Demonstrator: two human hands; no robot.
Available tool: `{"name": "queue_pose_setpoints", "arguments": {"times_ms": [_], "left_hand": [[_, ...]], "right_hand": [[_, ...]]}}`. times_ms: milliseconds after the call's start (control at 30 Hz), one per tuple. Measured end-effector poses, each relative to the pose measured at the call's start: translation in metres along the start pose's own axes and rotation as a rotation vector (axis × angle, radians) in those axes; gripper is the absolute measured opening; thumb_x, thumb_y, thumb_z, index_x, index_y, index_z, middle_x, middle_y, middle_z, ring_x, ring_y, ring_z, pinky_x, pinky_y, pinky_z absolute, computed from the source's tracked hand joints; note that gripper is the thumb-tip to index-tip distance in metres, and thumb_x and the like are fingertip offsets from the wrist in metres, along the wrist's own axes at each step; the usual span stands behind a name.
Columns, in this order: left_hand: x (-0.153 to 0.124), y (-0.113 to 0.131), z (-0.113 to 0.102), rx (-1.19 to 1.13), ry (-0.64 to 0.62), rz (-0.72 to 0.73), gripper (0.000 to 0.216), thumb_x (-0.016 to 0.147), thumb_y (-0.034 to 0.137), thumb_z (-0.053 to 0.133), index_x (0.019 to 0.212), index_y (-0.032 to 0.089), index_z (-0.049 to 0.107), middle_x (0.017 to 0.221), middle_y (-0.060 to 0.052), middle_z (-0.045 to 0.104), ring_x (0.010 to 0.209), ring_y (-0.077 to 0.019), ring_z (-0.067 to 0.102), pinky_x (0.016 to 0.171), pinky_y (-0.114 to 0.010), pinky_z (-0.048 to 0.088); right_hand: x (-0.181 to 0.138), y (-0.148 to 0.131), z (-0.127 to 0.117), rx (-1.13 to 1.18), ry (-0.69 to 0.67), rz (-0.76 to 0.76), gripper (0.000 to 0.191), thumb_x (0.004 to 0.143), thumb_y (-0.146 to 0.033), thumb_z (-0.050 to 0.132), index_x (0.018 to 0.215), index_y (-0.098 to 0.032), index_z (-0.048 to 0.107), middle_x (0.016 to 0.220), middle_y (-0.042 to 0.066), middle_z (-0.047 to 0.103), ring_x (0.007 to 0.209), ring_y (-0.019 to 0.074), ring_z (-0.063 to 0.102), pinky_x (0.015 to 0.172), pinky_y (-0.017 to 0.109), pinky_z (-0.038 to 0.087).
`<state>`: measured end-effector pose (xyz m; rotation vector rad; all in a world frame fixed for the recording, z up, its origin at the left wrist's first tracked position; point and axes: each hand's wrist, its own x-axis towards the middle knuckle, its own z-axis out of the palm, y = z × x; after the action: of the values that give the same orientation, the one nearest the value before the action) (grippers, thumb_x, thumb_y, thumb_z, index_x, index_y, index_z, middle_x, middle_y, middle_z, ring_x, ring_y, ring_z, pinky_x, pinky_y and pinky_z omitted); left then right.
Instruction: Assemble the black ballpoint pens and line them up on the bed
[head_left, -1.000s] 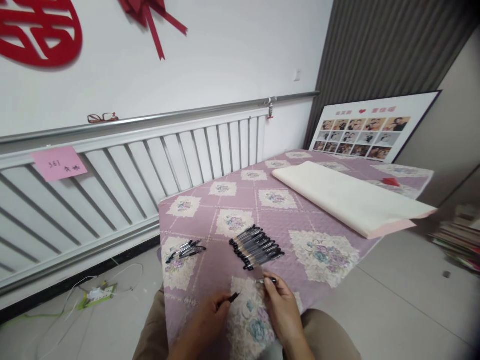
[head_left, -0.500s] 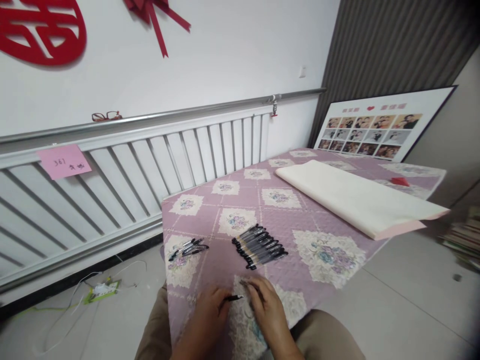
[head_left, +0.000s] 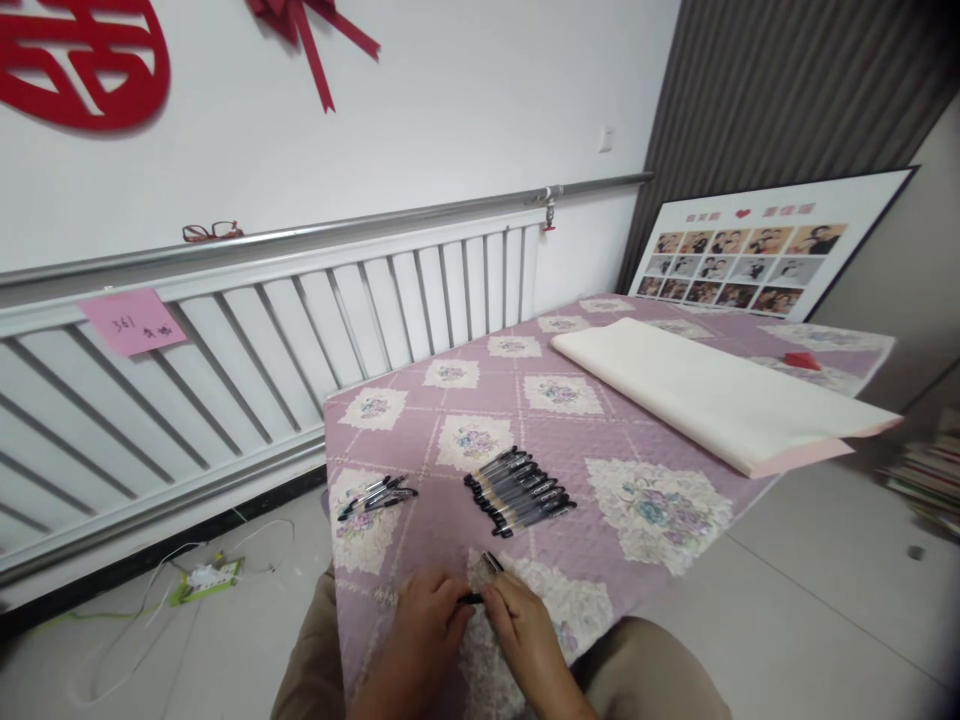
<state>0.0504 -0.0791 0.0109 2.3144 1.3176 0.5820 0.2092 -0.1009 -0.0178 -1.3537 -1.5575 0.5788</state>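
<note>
Hands: left hand [head_left: 427, 615] and right hand [head_left: 525, 625] meet, fingertips pinched on a slim black plastic pen [head_left: 472, 598].
Pen: over the quilted mauve floral cloth [head_left: 600, 440], near edge.
Beyond it: row of glossy black pens [head_left: 520, 490].
Left of row: small loose pen cluster [head_left: 375, 495].

two bare hands, left hand [head_left: 427, 625], right hand [head_left: 525, 630], forearms without sleeves, tan trousers [head_left: 645, 680] over both knees

1. Open cloth lies between the hands [head_left: 472, 625] and the row of pens [head_left: 520, 490] just beyond.
2. Left, a small pen cluster [head_left: 377, 496] sits near the table [head_left: 637, 445] edge.
3. Far right, the cream roll [head_left: 712, 395] blocks that side.
4. A bare lane runs between cluster and row.
</note>
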Motion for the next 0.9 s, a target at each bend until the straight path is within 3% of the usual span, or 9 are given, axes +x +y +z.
{"name": "queue_pose_setpoints", "arguments": {"times_ms": [267, 400, 500, 567, 633, 700, 900], "left_hand": [[0.006, 0.0, -0.006, -0.018, -0.092, -0.022, 0.022, 0.088, 0.023, 0.046, 0.09, 0.025, 0.068, 0.088, -0.003, 0.065, 0.087, -0.0202, 0.056, 0.082, -0.033, 0.041], [0.008, -0.003, -0.007, -0.028, -0.069, -0.062, 0.02, 0.085, 0.023, 0.049, 0.092, 0.024, 0.068, 0.089, -0.004, 0.064, 0.088, -0.0207, 0.056, 0.08, -0.033, 0.041], [0.007, -0.004, -0.006, -0.022, -0.054, -0.07, 0.019, 0.084, 0.022, 0.051, 0.092, 0.024, 0.068, 0.088, -0.004, 0.064, 0.086, -0.0205, 0.057, 0.079, -0.032, 0.041], [0.006, -0.005, -0.006, -0.001, -0.044, -0.064, 0.018, 0.083, 0.021, 0.052, 0.089, 0.024, 0.069, 0.087, -0.004, 0.063, 0.086, -0.0207, 0.056, 0.078, -0.032, 0.041], [0.005, -0.005, -0.005, 0.022, -0.038, -0.052, 0.018, 0.083, 0.021, 0.052, 0.089, 0.024, 0.068, 0.088, -0.004, 0.063, 0.088, -0.0211, 0.056, 0.079, -0.033, 0.041], [0.005, -0.006, -0.005, 0.031, -0.037, -0.043, 0.018, 0.083, 0.021, 0.052, 0.091, 0.024, 0.068, 0.089, -0.004, 0.063, 0.089, -0.0212, 0.056, 0.08, -0.033, 0.04], [0.005, -0.005, -0.007, 0.02, -0.059, -0.072, 0.018, 0.084, 0.02, 0.051, 0.09, 0.023, 0.068, 0.088, -0.004, 0.062, 0.086, -0.0211, 0.056, 0.078, -0.032, 0.04]], "right_hand": [[0.002, -0.008, -0.008, 0.101, -0.046, 0.038, 0.032, 0.09, -0.036, 0.047, 0.063, -0.022, 0.057, 0.066, 0.0, 0.055, 0.067, 0.0169, 0.053, 0.062, 0.027, 0.04], [0.002, -0.012, -0.011, 0.193, -0.076, 0.098, 0.014, 0.085, -0.032, 0.054, 0.084, -0.025, 0.066, 0.081, 0.001, 0.064, 0.076, 0.0182, 0.058, 0.07, 0.028, 0.044], [0.002, -0.011, -0.009, 0.217, -0.056, 0.18, 0.022, 0.078, -0.028, 0.061, 0.1, -0.025, 0.064, 0.087, 0.001, 0.066, 0.077, 0.0187, 0.059, 0.07, 0.028, 0.045], [0.002, -0.008, -0.007, 0.186, -0.059, 0.185, 0.012, 0.08, -0.031, 0.058, 0.087, -0.023, 0.065, 0.077, 0.001, 0.064, 0.072, 0.0182, 0.058, 0.066, 0.027, 0.044], [0.002, -0.006, -0.006, 0.137, -0.06, 0.156, 0.023, 0.085, -0.035, 0.052, 0.068, -0.022, 0.06, 0.066, 0.0, 0.059, 0.066, 0.0173, 0.055, 0.062, 0.026, 0.041], [0.002, -0.006, -0.005, 0.112, -0.051, 0.135, 0.031, 0.088, -0.036, 0.049, 0.062, -0.021, 0.057, 0.063, 0.0, 0.056, 0.065, 0.0171, 0.054, 0.061, 0.026, 0.039], [0.001, -0.008, -0.009, 0.198, -0.116, 0.179, 0.012, 0.082, -0.025, 0.055, 0.091, -0.023, 0.063, 0.08, 0.0, 0.063, 0.075, 0.0179, 0.058, 0.07, 0.026, 0.043]]}}
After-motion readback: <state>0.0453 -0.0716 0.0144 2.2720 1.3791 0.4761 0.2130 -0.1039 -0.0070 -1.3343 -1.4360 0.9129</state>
